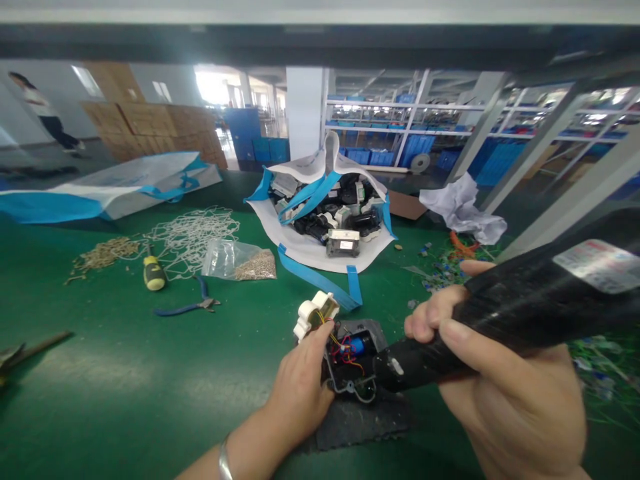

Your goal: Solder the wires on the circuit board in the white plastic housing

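Observation:
My left hand [303, 370] is closed around the near side of an opened black device [357, 360], steadying it on a dark mat [363, 423]. Inside the housing a blue cylinder [356, 345] shows among red, yellow and black wires. A white plastic part [313, 317] hangs off its upper left, joined by wires. In my right hand [505, 373] is a black handheld tool [530, 293] with a thick, labelled body. Its narrow end points left and reaches the device's right edge; whether it touches is unclear. The tool's exact kind does not show.
A white-and-blue bag [270, 230] full of similar devices stands beyond. Left lie a yellow screwdriver [154, 272], blue cutters [193, 305], a bag of small screws [255, 265] and white cords [195, 233]. Scraps [445, 270] and crumpled paper [465, 207] lie right, beside a metal post.

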Demonstrator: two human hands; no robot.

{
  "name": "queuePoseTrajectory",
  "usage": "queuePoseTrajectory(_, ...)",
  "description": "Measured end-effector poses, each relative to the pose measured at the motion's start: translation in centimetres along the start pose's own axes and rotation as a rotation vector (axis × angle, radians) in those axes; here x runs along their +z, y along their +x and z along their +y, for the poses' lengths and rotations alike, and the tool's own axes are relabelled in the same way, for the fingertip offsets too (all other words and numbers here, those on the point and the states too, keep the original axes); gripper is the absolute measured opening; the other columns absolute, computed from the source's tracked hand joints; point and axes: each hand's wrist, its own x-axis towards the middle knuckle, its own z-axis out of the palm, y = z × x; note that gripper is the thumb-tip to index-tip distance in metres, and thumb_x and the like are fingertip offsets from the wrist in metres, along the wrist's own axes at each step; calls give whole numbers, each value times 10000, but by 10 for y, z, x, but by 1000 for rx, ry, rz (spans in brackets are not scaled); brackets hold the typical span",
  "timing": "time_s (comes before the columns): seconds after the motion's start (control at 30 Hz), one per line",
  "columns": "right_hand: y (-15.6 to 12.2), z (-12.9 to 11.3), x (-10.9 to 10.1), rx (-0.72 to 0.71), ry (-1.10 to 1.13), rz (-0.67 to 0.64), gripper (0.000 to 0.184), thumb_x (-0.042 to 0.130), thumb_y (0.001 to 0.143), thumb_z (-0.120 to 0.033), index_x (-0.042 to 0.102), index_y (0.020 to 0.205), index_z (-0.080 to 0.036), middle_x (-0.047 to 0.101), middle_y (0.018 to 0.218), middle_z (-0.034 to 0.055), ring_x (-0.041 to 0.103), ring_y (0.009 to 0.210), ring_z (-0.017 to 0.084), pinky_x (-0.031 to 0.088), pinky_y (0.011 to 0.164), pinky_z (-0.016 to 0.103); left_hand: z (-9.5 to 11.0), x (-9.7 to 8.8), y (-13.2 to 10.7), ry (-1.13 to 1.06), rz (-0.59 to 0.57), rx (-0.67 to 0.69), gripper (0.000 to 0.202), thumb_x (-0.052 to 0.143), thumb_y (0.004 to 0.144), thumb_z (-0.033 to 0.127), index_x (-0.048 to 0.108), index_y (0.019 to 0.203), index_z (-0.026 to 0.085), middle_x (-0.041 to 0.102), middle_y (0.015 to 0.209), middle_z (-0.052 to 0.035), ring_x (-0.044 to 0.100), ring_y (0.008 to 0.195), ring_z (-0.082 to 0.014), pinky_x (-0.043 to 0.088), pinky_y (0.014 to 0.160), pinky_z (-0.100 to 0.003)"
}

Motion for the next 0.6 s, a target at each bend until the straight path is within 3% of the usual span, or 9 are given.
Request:
queuePoseTrajectory(0.23,0,4,1,30,12,2,380,529,672,-71,448,989,-264,532,627,-43,504,556,135,435,587,320,0,0,-1,22,-9,18,645,497,668,87,236,1251,176,465,1216,-129,450,1111,-230,413,902,-409)
queuePoseTrajectory(0.6,9,13,-3,157,-50,-20,350,554,667,-101,457,971,-246,556,594,-52,517,527,131,416,546,278,6,-3,-1,120,-8,248,627,371,651,-2,257,1244,167,470,1201,-115,430,1113,-203,387,927,-376)
